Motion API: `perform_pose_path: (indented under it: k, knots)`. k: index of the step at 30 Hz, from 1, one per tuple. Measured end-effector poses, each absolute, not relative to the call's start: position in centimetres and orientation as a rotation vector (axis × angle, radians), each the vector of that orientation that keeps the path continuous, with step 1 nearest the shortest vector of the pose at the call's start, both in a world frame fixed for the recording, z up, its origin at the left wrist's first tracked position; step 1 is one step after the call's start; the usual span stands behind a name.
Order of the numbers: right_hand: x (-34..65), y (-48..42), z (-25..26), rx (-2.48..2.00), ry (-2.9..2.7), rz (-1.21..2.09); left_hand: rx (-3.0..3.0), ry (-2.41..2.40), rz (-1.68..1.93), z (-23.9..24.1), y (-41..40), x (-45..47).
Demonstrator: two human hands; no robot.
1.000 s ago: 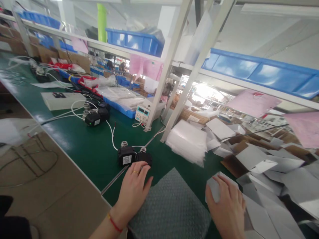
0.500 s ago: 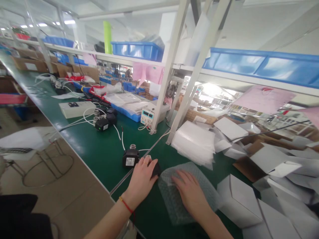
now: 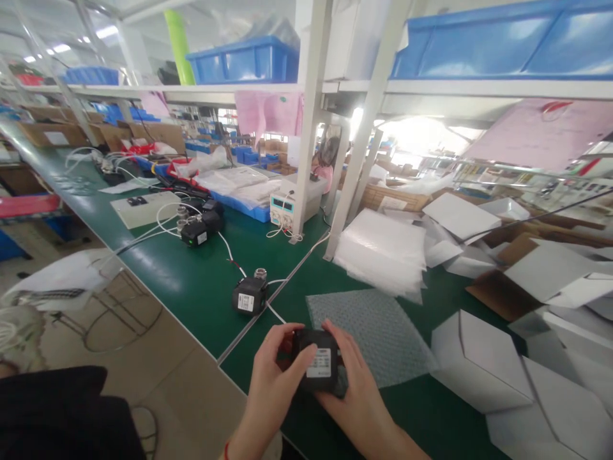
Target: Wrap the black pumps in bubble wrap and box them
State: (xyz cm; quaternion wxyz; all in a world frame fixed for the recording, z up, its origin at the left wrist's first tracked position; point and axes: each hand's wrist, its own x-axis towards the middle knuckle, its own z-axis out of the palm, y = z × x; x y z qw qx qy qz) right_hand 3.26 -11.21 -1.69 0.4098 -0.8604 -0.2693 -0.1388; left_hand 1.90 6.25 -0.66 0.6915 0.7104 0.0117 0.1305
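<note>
fingers of both hands wrapped around one black boxy device [image 3: 317, 360], held just above the near edge of the green table [image 3: 201, 287]. left hand [image 3: 272, 377] grips its left side, thumb lying across the top face; right hand [image 3: 357, 393] cups the right side and underneath, fingers curled closed on it. device: matte black housing, rounded corners, white label with small print and a red strip on the upper face; print too small to read. a bit of red shows at its left end, behind the left fingers. bubble wrap sheet [image 3: 378, 329] lies flat on the table just beyond the hands, its near corner touching or under the device, cannot tell which. second black device [image 3: 249, 297], same kind, with a metal fitting on top and a white cable, sits further in toward the table's left edge. folded white cartons [image 3: 479, 364] piled toward the right edge; stack of white foam bags [image 3: 380, 252] behind the wrap.
</note>
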Motion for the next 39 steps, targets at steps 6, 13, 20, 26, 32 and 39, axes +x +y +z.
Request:
perform_pose_path:
  k: [6, 13, 20, 26, 32, 39]
  knots:
    - [3.6, -11.4, -0.5, -2.050, -0.722, -0.334, 1.569, -0.110, 0.388, -2.2, 6.9, 1.6]
    - [3.4, -11.1, 0.9, -1.964, -0.604, -0.344, 1.533, -0.248, 0.409, -3.2, 7.8, 0.7]
    - [3.9, -11.6, 0.5, -1.254, -0.180, 0.228, 1.524, -0.343, 0.429, -2.6, 7.8, 0.6]
    - [4.0, -11.3, 0.3, -1.179, 0.017, 0.258, 1.616, -0.355, 0.511, -2.7, 7.0, 0.8]
    - [4.3, -11.0, 0.3, -1.122, 0.108, 0.261, 1.563, -0.390, 0.471, -2.9, 6.9, 0.8]
    - [4.6, -11.0, 0.2, -0.994, 0.208, 0.235, 1.593, -0.409, 0.505, -2.8, 7.0, 0.3]
